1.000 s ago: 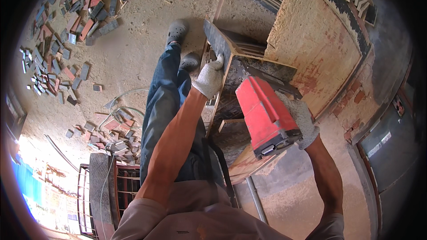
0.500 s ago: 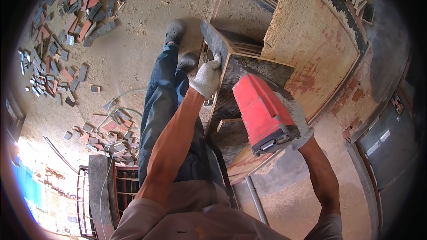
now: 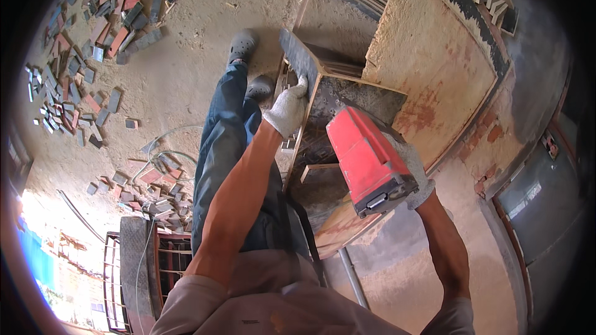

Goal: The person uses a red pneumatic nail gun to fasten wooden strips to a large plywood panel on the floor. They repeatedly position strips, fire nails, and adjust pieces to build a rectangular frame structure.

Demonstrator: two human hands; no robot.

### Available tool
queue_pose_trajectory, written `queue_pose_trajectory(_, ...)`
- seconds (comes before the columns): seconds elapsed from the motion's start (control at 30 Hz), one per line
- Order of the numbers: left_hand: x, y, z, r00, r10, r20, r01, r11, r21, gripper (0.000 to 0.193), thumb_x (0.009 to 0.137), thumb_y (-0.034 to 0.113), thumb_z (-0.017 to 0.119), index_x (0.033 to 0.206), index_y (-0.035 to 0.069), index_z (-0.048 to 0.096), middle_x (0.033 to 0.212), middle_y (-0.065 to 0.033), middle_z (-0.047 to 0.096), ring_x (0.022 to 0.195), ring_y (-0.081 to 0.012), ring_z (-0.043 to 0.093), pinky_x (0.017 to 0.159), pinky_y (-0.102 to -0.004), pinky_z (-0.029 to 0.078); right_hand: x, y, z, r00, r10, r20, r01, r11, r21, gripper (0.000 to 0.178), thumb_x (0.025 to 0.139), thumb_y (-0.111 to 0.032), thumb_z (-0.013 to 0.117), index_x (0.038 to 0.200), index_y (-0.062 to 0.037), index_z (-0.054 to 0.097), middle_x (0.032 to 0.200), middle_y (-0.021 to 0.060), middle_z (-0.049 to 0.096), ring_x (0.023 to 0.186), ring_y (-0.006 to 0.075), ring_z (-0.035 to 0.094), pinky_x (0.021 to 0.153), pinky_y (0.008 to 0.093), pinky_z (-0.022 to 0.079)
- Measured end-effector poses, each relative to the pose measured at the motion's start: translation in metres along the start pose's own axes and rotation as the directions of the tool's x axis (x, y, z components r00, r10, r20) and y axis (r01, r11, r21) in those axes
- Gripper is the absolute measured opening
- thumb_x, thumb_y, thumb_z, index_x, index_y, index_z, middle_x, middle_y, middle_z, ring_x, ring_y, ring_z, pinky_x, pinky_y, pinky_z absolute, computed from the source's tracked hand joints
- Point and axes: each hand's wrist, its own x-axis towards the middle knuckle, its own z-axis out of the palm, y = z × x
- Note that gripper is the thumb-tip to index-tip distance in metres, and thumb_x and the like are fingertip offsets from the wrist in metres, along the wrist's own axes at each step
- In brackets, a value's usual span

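On the far left, many broken tile pieces [image 3: 74, 68] lie scattered on the dusty floor [image 3: 180, 80], and a second small heap [image 3: 152, 189] lies nearer to the person's legs. Moving to the middle, the left hand [image 3: 287, 110], in a white work glove, has its grip closed around the top edge of a dark grey slab [image 3: 300, 56], which stands tilted against a wooden frame [image 3: 298, 142]. This slab looks stiff and rather heavy, and I judge it also brittle at the corners (the fragments on the floor suggest it), so the long edge near the middle, where the glove is now, seems the safest place to hold it. To the right, the right hand [image 3: 415, 170], also gloved, is under and behind a red power tool [image 3: 367, 160]; its fingers are mostly hidden by the tool body, so I cannot tell how firmly the grip closes, only that it carries the tool. The tool looks heavy and hard. Further right stands a rough plastered wall [image 3: 434, 56].
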Motion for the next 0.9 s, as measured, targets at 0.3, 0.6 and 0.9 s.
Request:
queue_pose_trajectory(0.3, 0.010, -0.002, -0.009, 1.000, -0.022, 0.013, 0.022, 1.000, -0.002, 0.035, 0.105, 0.020, 0.034, 0.128, 0.000, 0.053, 0.118, -0.0176, 0.065, 0.106, -0.0279, 0.066, 0.098, -0.0423, 0.052, -0.004, 0.029, 0.007, 1.000, 0.023, -0.002, -0.023, 0.998, -0.060, 0.047, 0.090, -0.017, 0.056, 0.135, -0.0015, 0.053, 0.121, 0.0154, 0.063, 0.108, 0.0244, 0.060, 0.092, 0.0349, 0.046)
queue_pose_trajectory(0.6, 0.008, 0.001, -0.009, 0.997, -0.060, 0.049, 0.062, 0.997, -0.045, 0.034, 0.106, 0.022, 0.036, 0.120, -0.001, 0.057, 0.110, -0.0168, 0.067, 0.097, -0.0264, 0.068, 0.090, -0.0406, 0.056, -0.009, 0.089, 0.020, 0.984, -0.175, -0.018, 0.144, 0.861, -0.489, 0.051, 0.088, 0.001, 0.054, 0.138, -0.0042, 0.051, 0.099, 0.0144, 0.069, 0.083, 0.0242, 0.067, 0.067, 0.0348, 0.051)
queue_pose_trajectory(0.9, -0.002, 0.002, 0.007, 0.999, -0.046, -0.006, 0.046, 0.999, -0.027, 0.032, 0.106, 0.019, 0.037, 0.128, 0.003, 0.053, 0.114, -0.0148, 0.066, 0.103, -0.0263, 0.066, 0.095, -0.0403, 0.053, -0.006, 0.019, 0.013, 1.000, -0.026, -0.016, 0.025, 0.999, -0.031, 0.052, 0.081, -0.022, 0.074, 0.127, -0.0057, 0.057, 0.099, 0.0178, 0.070, 0.086, 0.0329, 0.069, 0.073, 0.0385, 0.053)
